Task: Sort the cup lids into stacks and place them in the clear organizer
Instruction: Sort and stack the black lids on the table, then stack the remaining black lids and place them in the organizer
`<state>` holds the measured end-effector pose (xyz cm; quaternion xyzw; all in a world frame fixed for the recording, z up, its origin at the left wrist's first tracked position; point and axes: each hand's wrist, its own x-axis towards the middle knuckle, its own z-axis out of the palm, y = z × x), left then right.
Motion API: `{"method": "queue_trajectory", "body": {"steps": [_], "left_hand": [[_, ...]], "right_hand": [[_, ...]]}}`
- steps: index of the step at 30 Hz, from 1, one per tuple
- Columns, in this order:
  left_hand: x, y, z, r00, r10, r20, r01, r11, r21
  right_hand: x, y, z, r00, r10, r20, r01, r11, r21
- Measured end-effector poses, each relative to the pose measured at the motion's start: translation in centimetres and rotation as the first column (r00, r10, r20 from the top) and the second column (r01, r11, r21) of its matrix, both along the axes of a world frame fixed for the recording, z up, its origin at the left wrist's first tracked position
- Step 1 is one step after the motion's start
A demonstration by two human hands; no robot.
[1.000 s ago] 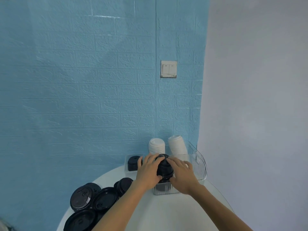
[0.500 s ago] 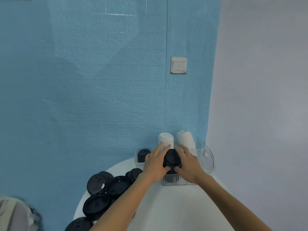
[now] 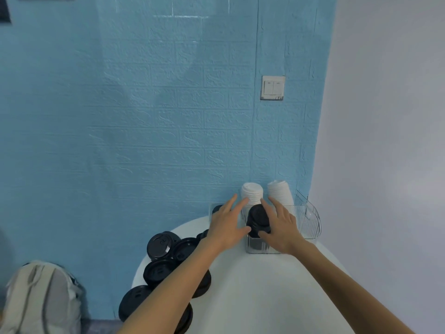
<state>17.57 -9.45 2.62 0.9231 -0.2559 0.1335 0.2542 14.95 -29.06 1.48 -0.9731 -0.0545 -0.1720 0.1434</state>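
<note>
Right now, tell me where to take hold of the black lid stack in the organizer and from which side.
Grip the black lid stack around its sides near the top, coming from above and the front. It stands upright and rises above the clear organizer wall, so only its upper part is free; the white lid stacks crowd it from behind. Left hand and right hand already flank it, fingers straight.

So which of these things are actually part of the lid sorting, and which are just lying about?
Part of the job:
- black lid stack
- clear organizer
- white lid stacks
- loose black lids
- left hand
- right hand

Just lying about:
- backpack
- wall switch
</note>
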Motion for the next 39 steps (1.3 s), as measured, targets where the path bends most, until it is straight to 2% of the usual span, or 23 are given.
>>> {"method": "queue_trajectory", "body": {"steps": [4, 9, 13, 16, 21, 24, 28, 33, 39], "left_hand": [[-1.8, 3.6, 1.9, 0.998, 0.044, 0.04, -0.041, 0.996, -0.077], [-4.9, 10.0, 1.7, 0.984, 0.171, 0.041, -0.163, 0.975, -0.154], [-7.8, 14.2, -1.7, 0.958, 0.286, -0.021, -0.286, 0.945, -0.159], [-9.5, 17.1, -4.5, 0.915, 0.398, -0.061, -0.403, 0.906, -0.132], [-11.5, 19.9, -8.6, 0.825, 0.522, -0.216, -0.559, 0.811, -0.172], [-12.0, 19.8, -10.2, 0.827, 0.483, -0.289, -0.544, 0.818, -0.19], [-11.9, 19.1, -11.4, 0.864, 0.406, -0.299, -0.472, 0.86, -0.193], [-12.2, 17.8, -12.2, 0.909, 0.362, -0.207, -0.398, 0.902, -0.169], [-13.4, 15.9, -12.1, 0.925, 0.344, -0.16, -0.362, 0.927, -0.101]], "right_hand": [[-1.7, 2.5, 0.0, 0.991, 0.079, 0.104, -0.084, 0.996, 0.044], [-3.9, 7.0, -1.2, 0.967, 0.229, 0.112, -0.248, 0.947, 0.202], [-4.8, 10.3, -4.0, 0.948, 0.317, 0.038, -0.31, 0.885, 0.348], [-5.4, 12.2, -6.2, 0.936, 0.347, -0.056, -0.304, 0.879, 0.368], [-6.3, 14.2, -8.3, 0.921, 0.363, -0.141, -0.278, 0.867, 0.414], [-7.4, 14.6, -8.7, 0.92, 0.366, -0.143, -0.283, 0.869, 0.405], [-9.2, 14.6, -8.9, 0.899, 0.412, -0.145, -0.347, 0.875, 0.337], [-11.3, 14.8, -8.9, 0.895, 0.439, -0.078, -0.414, 0.883, 0.221], [-12.5, 14.0, -9.6, 0.895, 0.433, -0.109, -0.428, 0.901, 0.069]]}}
